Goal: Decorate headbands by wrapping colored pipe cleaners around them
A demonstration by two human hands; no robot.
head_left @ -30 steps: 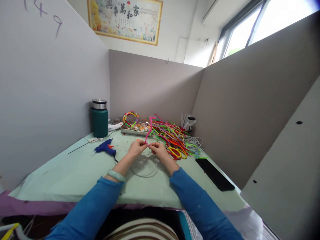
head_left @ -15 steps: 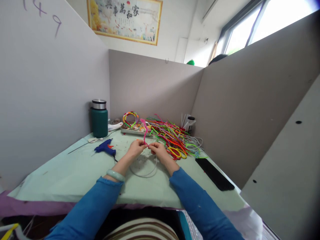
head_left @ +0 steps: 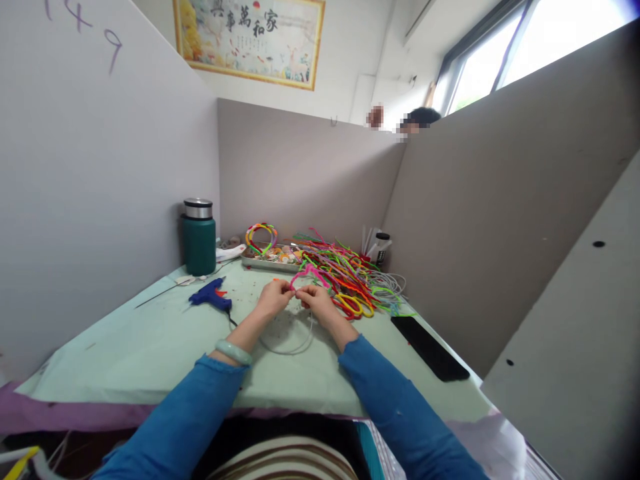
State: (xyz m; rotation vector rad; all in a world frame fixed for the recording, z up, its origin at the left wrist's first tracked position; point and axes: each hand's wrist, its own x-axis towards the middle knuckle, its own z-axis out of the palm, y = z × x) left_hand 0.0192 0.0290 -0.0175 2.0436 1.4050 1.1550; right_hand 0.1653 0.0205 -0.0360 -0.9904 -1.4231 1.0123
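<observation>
A fuzzy pink pipe cleaner (head_left: 311, 269) rises from between my fingertips and bends over to the right. My left hand (head_left: 274, 297) pinches its lower end, with a pale bangle on that wrist. Right beside it, my right hand (head_left: 315, 300) is closed in a pinch at the same spot, fingertips almost touching the left ones. A thin grey wire hoop (head_left: 287, 353) hangs in a curve below both hands, its upper ends hidden by the fingers. Beyond the hands lies a heap of coloured pipe cleaners (head_left: 345, 263).
To the left lie a blue glue gun (head_left: 211, 294) and a green bottle (head_left: 199, 239). A metal tray (head_left: 273, 265) of small pieces stands at the back, with a colourful braided ring (head_left: 261, 239) on it. At right is a black phone-like slab (head_left: 429, 348). Grey partitions (head_left: 310, 167) enclose the table.
The pink pipe cleaner stood upright and has swung down to the right, now bent over. My hands stay nearly in place. Behind the partition, a person's head shows more.
</observation>
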